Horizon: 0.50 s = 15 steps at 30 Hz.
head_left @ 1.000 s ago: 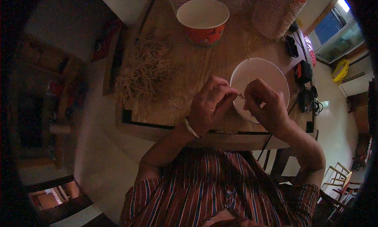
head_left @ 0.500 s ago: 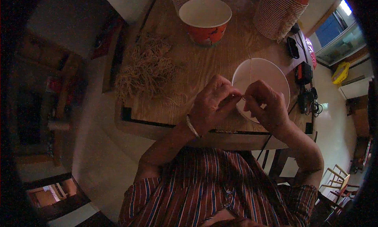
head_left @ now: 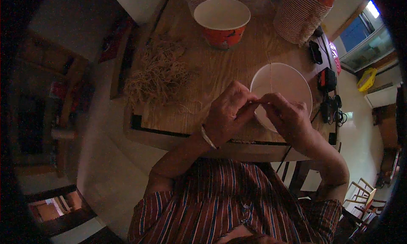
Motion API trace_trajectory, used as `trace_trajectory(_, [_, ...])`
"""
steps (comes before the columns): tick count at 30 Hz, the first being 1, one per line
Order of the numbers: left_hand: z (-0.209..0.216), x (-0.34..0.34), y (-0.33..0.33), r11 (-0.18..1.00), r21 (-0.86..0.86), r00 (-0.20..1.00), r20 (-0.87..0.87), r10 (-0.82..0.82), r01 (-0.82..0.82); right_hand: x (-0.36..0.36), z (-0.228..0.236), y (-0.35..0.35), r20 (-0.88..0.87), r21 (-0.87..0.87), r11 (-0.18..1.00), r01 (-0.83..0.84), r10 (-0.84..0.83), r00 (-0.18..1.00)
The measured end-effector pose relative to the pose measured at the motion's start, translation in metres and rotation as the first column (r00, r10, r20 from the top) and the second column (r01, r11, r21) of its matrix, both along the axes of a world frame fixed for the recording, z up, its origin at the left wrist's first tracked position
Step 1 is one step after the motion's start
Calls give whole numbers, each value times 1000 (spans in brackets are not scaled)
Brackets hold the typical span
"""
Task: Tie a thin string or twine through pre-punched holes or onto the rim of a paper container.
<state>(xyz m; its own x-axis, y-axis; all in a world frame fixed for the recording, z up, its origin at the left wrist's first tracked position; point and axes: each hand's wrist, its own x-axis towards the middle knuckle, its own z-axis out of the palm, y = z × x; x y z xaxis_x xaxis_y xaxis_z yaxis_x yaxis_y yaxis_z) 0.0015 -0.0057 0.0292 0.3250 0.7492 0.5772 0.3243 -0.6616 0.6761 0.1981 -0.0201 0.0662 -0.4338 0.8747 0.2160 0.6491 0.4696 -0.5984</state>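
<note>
So, thin strand (head_left: 271, 78) over round bowl (head_left: 296, 85)

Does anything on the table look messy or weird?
The tangled heap of tan strands on the table's left looks messy, with some curling out toward the left hand. I see nothing spilled or broken.

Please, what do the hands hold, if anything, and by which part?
The left hand and right hand appear to pinch a thin strand at their fingertips; which part of it cannot be told.
</note>
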Motion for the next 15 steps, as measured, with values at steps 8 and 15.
trace_trajectory(8, [-7, -1, 0, 1000, 4, 1000, 28, 13, -13, -4, -3, 1, 22, 233, 966, -115, 113, 993])
trace_trajectory(15, [-7, -1, 0, 998, -41, 998, 39, 40, -39, -8, -4, -2, -60, 0, 1000, -7, 7, 998])
